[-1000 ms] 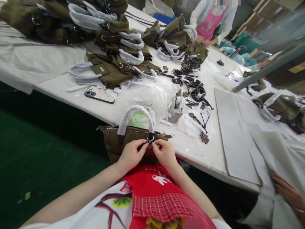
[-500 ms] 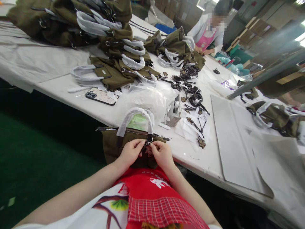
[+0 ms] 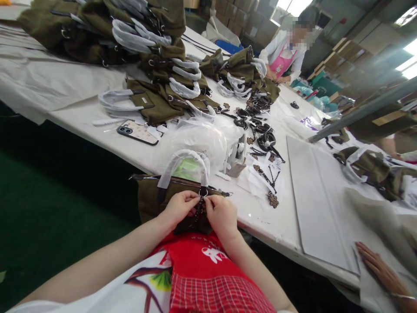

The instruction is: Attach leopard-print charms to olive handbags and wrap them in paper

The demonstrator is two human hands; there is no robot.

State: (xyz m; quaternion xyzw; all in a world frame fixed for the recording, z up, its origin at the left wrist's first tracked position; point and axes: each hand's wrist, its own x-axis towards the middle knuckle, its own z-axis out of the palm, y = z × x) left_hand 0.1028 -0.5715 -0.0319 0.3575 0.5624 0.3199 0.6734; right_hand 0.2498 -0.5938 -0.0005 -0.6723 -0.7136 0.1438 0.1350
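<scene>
An olive handbag [image 3: 146, 200] with a zip top leans against the table edge in front of me. Its handles [image 3: 185, 154] are wrapped in white film. My left hand [image 3: 182, 208] pinches the dark cord of a bag charm [image 3: 197, 213] just under the metal ring [image 3: 203, 192] at the handle's base. From the other side, my right hand [image 3: 221, 211] also pinches the charm at that ring, thumb and forefinger closed. The fingers partly hide the cord and the flower-shaped pendant, so how the cord runs through the ring cannot be made out.
More olive bags [image 3: 143, 100] are piled at the back left. Clear plastic [image 3: 192, 139], a phone [image 3: 138, 132] and loose charms [image 3: 273, 200] lie on the table. Grey sheets [image 3: 312, 195] cover the right side, where another person's hand [image 3: 374, 263] rests. A co-worker [image 3: 282, 56] stands behind.
My fingertips have drawn closer together just below the ring, and the charm has shifted between them. Another person's hand has come into view on the grey sheet at right.
</scene>
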